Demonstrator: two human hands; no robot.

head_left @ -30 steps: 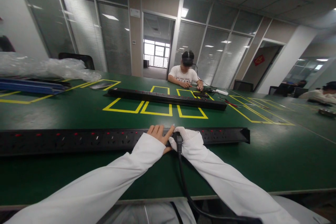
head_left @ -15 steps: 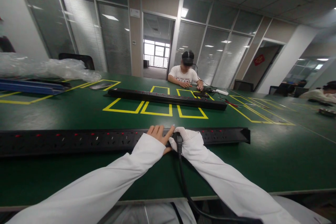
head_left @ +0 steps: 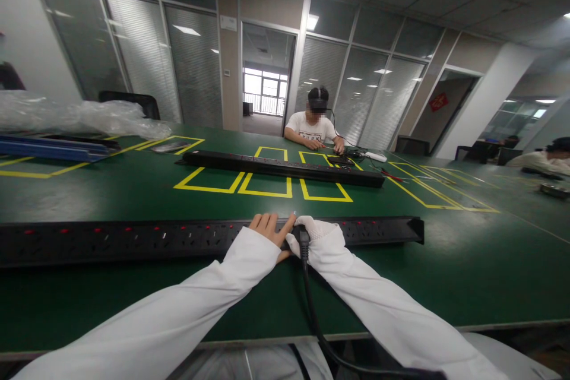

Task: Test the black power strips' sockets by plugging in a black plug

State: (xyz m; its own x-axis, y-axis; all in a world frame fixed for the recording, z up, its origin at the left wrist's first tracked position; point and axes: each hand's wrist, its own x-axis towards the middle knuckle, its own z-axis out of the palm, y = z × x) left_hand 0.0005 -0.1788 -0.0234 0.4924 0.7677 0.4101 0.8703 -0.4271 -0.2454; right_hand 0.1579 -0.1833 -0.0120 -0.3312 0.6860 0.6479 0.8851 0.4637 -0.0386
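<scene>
A long black power strip [head_left: 133, 243] with a row of sockets and small red lights lies across the table in front of me. My left hand [head_left: 271, 228], bare below a white sleeve, grips the strip near its middle, fingers over the far edge and thumb on the near side. Just to its right, my right hand [head_left: 319, 229] wears a white glove and is closed around a black plug [head_left: 304, 236], held against the strip. The plug's front is hidden, so how deep it sits cannot be seen. Its thick black cable [head_left: 312, 312] hangs over the table edge towards me.
A second black power strip [head_left: 285, 168] lies farther off across yellow tape marks on the green table [head_left: 467, 261]. Clear plastic wrap [head_left: 84, 117] and blue bars [head_left: 53, 148] are at the left. A co-worker [head_left: 314, 124] sits opposite, near cables and a white device [head_left: 375, 157].
</scene>
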